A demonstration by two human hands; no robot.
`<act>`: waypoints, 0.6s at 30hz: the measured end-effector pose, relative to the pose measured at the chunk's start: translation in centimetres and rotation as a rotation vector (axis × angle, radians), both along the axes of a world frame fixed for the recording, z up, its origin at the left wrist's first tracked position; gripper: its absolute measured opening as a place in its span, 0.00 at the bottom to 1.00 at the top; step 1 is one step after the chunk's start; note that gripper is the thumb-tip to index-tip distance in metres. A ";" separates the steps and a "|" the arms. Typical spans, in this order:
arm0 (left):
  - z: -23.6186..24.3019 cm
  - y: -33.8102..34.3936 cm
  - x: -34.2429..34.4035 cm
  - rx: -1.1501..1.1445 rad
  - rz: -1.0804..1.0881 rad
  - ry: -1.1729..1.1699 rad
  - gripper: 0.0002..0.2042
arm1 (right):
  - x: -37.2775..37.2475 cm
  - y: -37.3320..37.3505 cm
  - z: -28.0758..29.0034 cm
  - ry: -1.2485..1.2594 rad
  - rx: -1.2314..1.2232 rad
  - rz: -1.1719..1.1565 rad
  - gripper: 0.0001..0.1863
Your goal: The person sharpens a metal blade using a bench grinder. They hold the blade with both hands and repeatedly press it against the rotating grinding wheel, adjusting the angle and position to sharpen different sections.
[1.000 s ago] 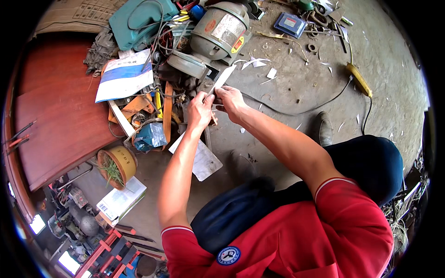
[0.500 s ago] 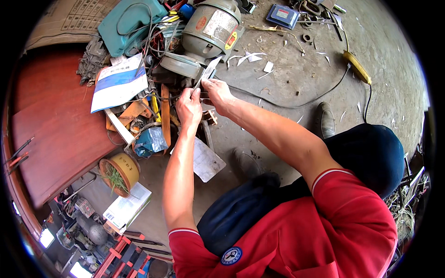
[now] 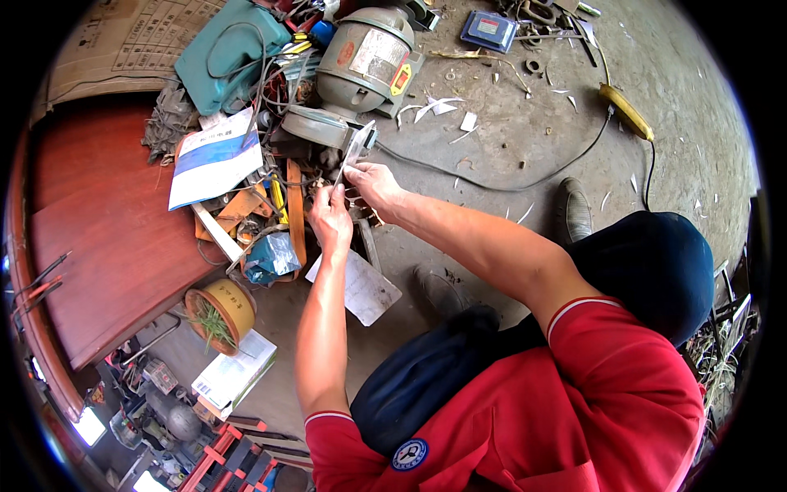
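A thin, flat, pale grey strip or blade-like piece (image 3: 357, 146) is pinched between both my hands beside the bench grinder (image 3: 366, 59). My left hand (image 3: 331, 221) is closed on its near end, thumb on top. My right hand (image 3: 375, 189) grips it from the right side, a little farther along. The far end of the piece points up beside the grinder's round wheel guard (image 3: 316, 126); whether it touches the wheel cannot be seen. The fingertips under the piece are hidden.
Tools and scraps clutter the left, with a teal case (image 3: 225, 53), a booklet (image 3: 215, 164) and a potted plant (image 3: 221, 313). A black cable runs right to a yellow power strip (image 3: 627, 113). Paper slivers lie on the concrete floor (image 3: 525, 139). A reddish board (image 3: 106, 221) stands left.
Both hands and the flat piece have shifted slightly left and toward me, and the piece's angle has changed a little. The whole view has also moved slightly.
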State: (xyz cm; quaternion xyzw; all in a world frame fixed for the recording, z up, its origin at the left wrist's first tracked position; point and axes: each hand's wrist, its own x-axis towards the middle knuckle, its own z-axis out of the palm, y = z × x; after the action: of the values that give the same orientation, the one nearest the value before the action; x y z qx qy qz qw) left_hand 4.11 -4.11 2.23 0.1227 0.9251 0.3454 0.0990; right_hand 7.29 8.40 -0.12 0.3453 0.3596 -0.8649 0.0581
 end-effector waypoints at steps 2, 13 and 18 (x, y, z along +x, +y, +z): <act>-0.3 -0.1 1.1 0.084 0.007 0.030 0.13 | 0.5 0.0 0.0 -0.004 0.122 0.031 0.15; -0.7 0.4 4.1 0.169 0.142 -0.189 0.13 | 1.7 1.3 0.0 0.042 0.207 0.055 0.15; 0.5 1.5 4.4 0.321 0.182 -0.271 0.13 | 1.2 1.0 -1.6 0.087 0.235 0.025 0.15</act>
State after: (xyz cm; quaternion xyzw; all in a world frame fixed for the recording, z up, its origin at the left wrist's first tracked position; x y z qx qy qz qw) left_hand 8.47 -2.59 2.68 0.0056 0.8439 0.5088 0.1701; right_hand 8.50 9.39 -1.72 0.3075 0.4650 -0.8301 0.0121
